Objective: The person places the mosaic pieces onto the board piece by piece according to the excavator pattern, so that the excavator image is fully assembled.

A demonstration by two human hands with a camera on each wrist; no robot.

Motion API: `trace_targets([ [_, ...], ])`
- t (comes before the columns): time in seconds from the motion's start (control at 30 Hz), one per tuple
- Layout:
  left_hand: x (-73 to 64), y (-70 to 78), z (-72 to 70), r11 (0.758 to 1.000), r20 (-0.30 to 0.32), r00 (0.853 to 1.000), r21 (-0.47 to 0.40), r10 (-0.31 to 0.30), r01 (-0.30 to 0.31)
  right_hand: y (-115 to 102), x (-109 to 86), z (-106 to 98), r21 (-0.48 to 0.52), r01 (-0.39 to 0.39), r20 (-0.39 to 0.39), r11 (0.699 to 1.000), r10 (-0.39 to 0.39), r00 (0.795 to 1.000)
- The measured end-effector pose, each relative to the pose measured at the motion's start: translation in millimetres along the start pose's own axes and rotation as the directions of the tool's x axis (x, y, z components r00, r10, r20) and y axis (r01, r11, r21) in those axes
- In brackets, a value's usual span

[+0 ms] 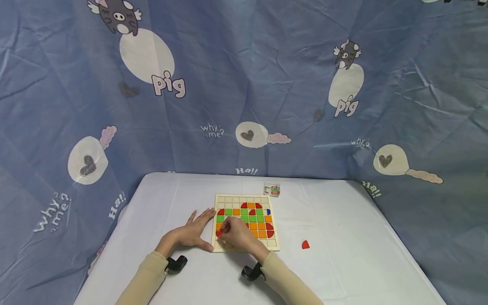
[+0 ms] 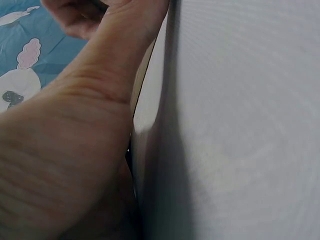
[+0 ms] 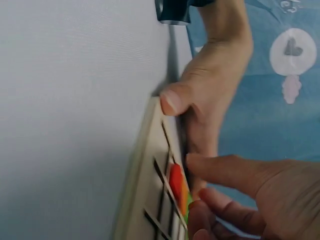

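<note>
A wooden grid board (image 1: 245, 200) lies on the table with red, orange and green tiles in its cells and a blue one near the right edge. My left hand (image 1: 193, 231) rests at its left side, fingers spread; the thumb (image 3: 172, 101) touches the near left corner in the right wrist view. Over the lower left cells is my right hand (image 1: 238, 233), fingers bent, thumb apart from them. Close to its fingertips, a red tile (image 3: 175, 182) sits in the board. I cannot tell whether these fingers hold a tile.
A loose red quarter-round tile (image 1: 306, 244) lies on the white table (image 1: 343, 237), right of the board. Behind the board's far right corner is a small printed pattern card (image 1: 272, 189). Blue patterned cloth (image 1: 244, 84) hangs around the table's back and sides.
</note>
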State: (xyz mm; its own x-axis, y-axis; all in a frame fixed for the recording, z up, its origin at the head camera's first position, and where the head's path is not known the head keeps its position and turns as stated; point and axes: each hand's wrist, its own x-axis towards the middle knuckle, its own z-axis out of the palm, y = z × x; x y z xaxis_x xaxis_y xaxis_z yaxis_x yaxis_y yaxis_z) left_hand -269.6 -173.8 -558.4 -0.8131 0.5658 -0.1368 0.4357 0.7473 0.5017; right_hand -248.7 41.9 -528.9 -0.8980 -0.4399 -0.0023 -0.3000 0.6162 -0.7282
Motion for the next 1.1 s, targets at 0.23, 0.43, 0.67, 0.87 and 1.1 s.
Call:
trace_targets([
  [0.23, 0.3, 1.0, 0.1, 1.000, -0.013, 1.000, 0.003, -0.007, 0.007, 13.8, -23.7, -43.0, 0.018, 0.091, 0.064, 0.996, -0.092, 0.994],
  [0.43, 1.5, 0.7, 0.9, 1.000, -0.014, 1.000, 0.005, -0.018, 0.018, 50.5, -56.6, -91.7, -0.026, 0.158, 0.168, 0.987, -0.152, 0.974],
  [0.67, 1.0, 1.5, 0.2, 1.000, -0.008, 1.000, -0.011, -0.024, 0.024, 106.5, -101.0, -138.7, -0.022, 0.039, 0.156, 0.999, -0.035, 0.987],
  [0.87, -0.4, 2.4, -0.5, 1.000, -0.016, 0.999, -0.003, -0.030, 0.030, 147.5, -126.8, -163.8, -0.090, -0.054, 0.110, 0.994, 0.064, 0.992],
  [1.1, -0.2, 1.8, 0.0, 1.000, -0.011, 1.000, -0.013, -0.021, 0.021, 166.8, -129.0, -166.6, -0.114, -0.054, 0.077, 0.992, 0.063, 0.995],
])
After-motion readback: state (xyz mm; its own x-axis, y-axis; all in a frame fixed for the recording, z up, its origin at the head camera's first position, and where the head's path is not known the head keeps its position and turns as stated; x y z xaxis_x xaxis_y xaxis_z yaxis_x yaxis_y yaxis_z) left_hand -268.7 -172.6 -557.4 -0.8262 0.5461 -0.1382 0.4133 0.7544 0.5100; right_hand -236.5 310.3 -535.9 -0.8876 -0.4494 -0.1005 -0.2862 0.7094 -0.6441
